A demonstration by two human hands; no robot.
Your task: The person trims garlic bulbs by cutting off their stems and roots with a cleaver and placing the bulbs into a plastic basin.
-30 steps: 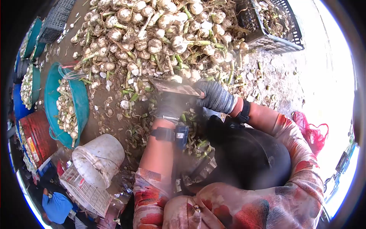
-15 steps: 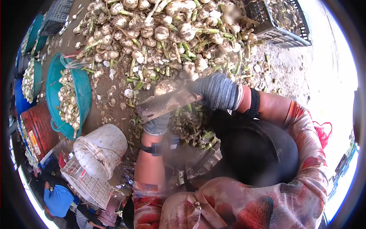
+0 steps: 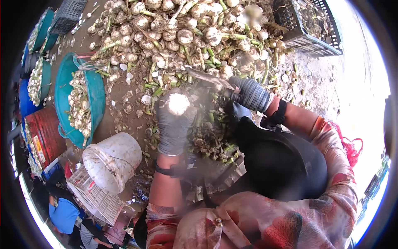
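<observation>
My left hand [image 3: 174, 124], in a grey glove, is closed around a white garlic bulb [image 3: 178, 103], whose pale face shows at the fingers. My right hand [image 3: 252, 94], gloved too, grips a wide flat blade [image 3: 210, 78] by its near end; the blade points left, above and to the right of the bulb, apart from it. Ahead of both hands lies a big heap of garlic bulbs with stalks [image 3: 166, 33]. Cut green stalks and husks [image 3: 219, 145] litter the ground beneath and between my hands.
A teal tub of garlic [image 3: 96, 108], a dirty white bucket [image 3: 120, 155], a white crate [image 3: 97, 199] and a red tub [image 3: 47, 137] stand at left. A black crate [image 3: 313, 45] is at upper right. People [image 3: 64, 216] are at lower left.
My left hand has turned and moved up, bringing the bulb's white face into view. The blade has lifted up and right, away from the left hand. The view has shifted slightly.
</observation>
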